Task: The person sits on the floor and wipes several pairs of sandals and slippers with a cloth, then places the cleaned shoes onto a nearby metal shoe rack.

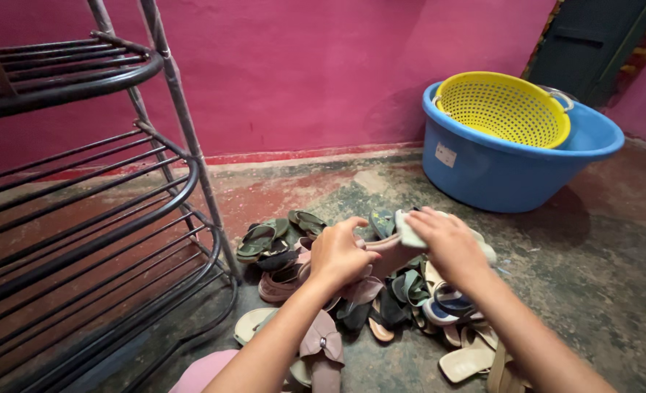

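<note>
Left grip (341, 255) held a tan sandal (392, 251) up off the shoe pile (381, 306) mid-floor, w/ right grip (443, 236) pressing a rag (410, 231) on it, prob. to rub it.

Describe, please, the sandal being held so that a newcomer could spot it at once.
Start at the blue tub, then drop to the pile of footwear before it. The sandal, dusty pink, is the only one lifted above the pile, between the left hand and right hand.

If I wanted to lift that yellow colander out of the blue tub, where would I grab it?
Grip the yellow colander by its raised near rim, coming from above. It sits tilted in the blue tub, so that edge stands clear of the tub wall.
</note>
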